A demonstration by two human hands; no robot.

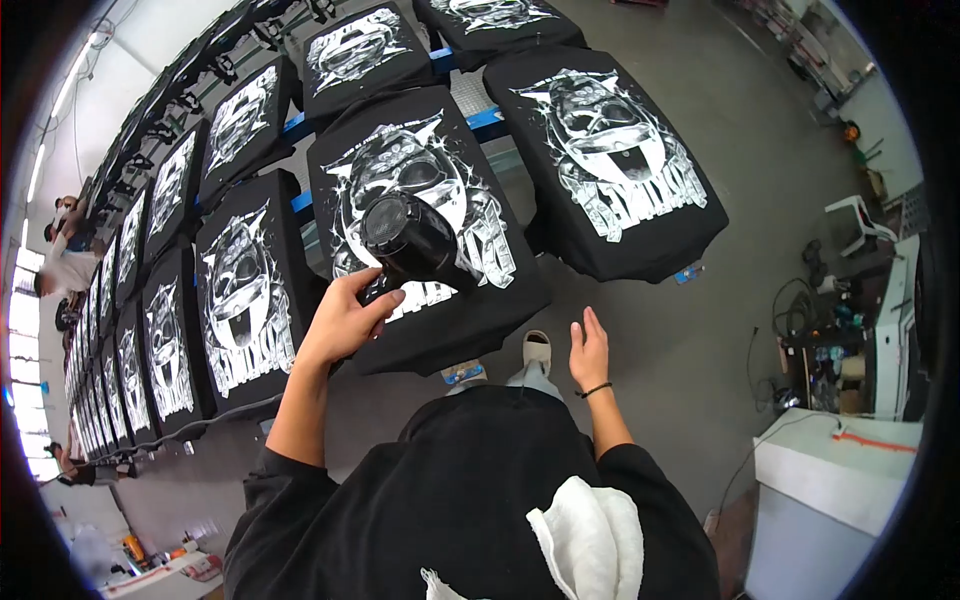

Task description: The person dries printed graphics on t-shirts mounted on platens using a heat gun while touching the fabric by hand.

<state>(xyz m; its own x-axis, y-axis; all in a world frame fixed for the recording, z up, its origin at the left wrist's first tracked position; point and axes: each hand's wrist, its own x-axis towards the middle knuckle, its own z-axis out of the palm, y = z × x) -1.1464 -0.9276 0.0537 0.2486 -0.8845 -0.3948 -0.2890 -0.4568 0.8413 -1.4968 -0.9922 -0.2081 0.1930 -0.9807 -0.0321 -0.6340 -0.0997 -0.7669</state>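
A black hair-dryer-like tool [408,238] is over the white print of a black shirt [440,130] spread on a board in front of me. My left hand [352,315] is closed at the near end of this tool, thumb and fingers bent round it; the grip itself is partly hidden. My right hand [590,352] hangs over the floor beside my body, fingers stretched out, holding nothing, with a dark band on the wrist. To the right, another black shirt [610,150] with the same skull-like print lies on its own board.
More printed black shirts [247,290] on boards run off to the left in rows, with blue bars [488,124] between some. People [75,262] stand at the far left. At the right are a white cabinet [835,470], cables and a white chair [858,225].
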